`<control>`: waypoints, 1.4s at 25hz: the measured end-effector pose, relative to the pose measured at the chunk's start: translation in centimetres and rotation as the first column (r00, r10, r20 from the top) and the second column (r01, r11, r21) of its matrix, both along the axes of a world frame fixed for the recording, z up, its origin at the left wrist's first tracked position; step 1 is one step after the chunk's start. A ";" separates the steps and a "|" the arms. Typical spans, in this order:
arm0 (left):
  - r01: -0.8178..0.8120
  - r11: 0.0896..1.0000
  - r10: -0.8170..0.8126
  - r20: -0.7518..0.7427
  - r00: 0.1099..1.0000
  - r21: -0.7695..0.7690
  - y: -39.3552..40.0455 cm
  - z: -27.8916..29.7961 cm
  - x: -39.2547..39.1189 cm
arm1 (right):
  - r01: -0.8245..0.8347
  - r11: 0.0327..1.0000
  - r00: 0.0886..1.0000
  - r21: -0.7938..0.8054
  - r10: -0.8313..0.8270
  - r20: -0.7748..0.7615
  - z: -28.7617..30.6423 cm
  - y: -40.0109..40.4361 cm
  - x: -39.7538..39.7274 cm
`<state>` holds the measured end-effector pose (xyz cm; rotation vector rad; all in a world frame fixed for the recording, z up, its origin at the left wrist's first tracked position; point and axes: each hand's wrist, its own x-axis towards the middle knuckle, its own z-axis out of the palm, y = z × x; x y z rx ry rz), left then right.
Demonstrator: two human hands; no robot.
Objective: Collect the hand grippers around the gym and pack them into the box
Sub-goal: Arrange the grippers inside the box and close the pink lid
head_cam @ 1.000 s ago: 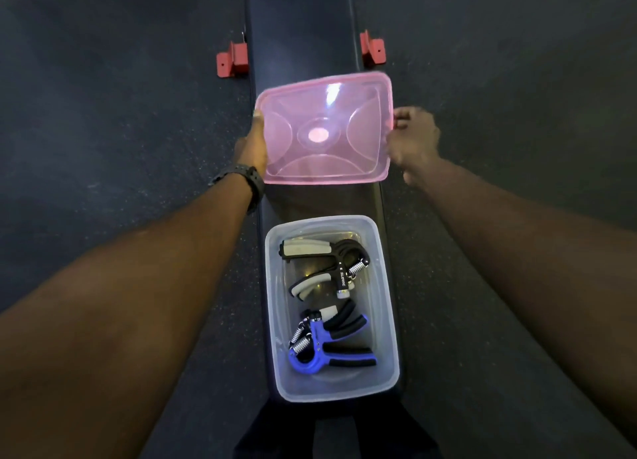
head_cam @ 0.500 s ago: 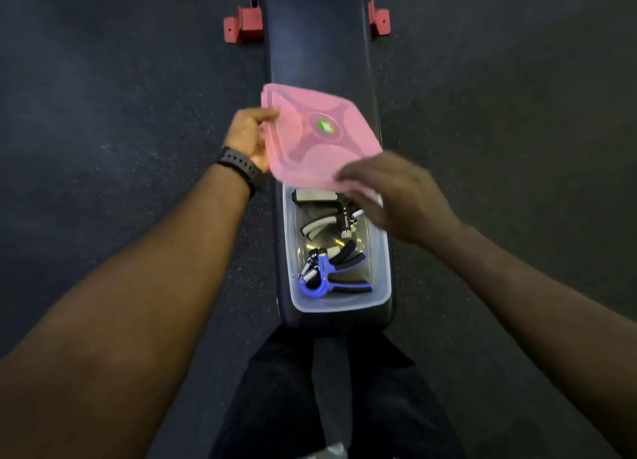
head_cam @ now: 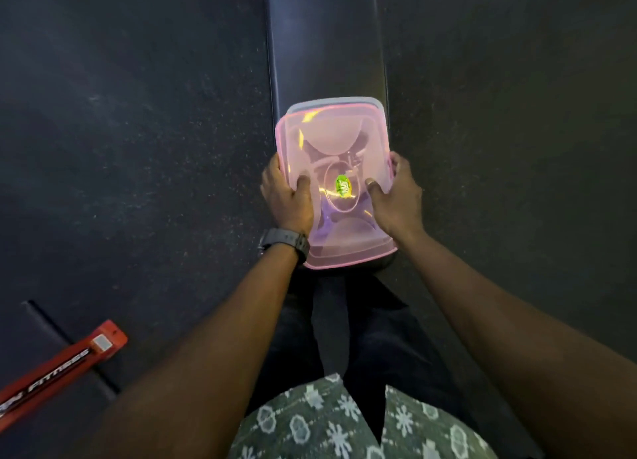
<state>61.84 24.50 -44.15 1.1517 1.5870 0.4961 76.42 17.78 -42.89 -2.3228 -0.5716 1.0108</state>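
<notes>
Bench (head_cam: 324,44): long, dark and padded, running from 12 o'clock down toward the person. It is narrow, barely wider than the box, so a sideways shove could tip the box off an edge.
Box (head_cam: 377,104): clear plastic, sitting at the bench's near end. Only a strip of its rim shows past the lid at 12 o'clock. It looks like stiff, thin-walled, smooth plastic, likely light even when loaded. Best carried with both palms under or against the long sides.
Lid (head_cam: 331,127): translucent pink, lying over the box and slightly skewed. A green sticker (head_cam: 343,186) sits near its centre. The panel probably flexes, so pressure belongs along the edges and corners, not the middle.
Hand grippers (head_cam: 344,160): dim dark shapes seen through the lid, inside the box. They are rigid and sprung, and apt to rattle if the box tilts.
Left hand (head_cam: 287,196): at 9 o'clock of the lid, thumb on top, fingers wrapped over the side edge.
Right hand (head_cam: 396,200): at 3 o'clock, clasping the opposite edge the same way, thumb on top.
Watch (head_cam: 284,239): dark band on the left wrist.
</notes>
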 end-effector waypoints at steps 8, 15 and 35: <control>0.202 0.979 -0.204 -0.094 0.974 -0.033 4.0 -2.0 0.4 | -0.023 0.999 0.995 -0.043 0.027 0.100 -0.5 1.3 0.3; 0.187 0.982 -0.187 -0.092 0.978 -0.009 3.9 -2.8 1.1 | -0.107 0.993 0.987 -0.041 0.112 0.115 -1.5 1.4 2.1; 0.051 0.999 -0.051 -0.089 0.995 0.003 12.8 -5.6 5.1 | 0.079 0.995 0.997 0.066 -0.078 -0.017 -3.2 10.6 7.9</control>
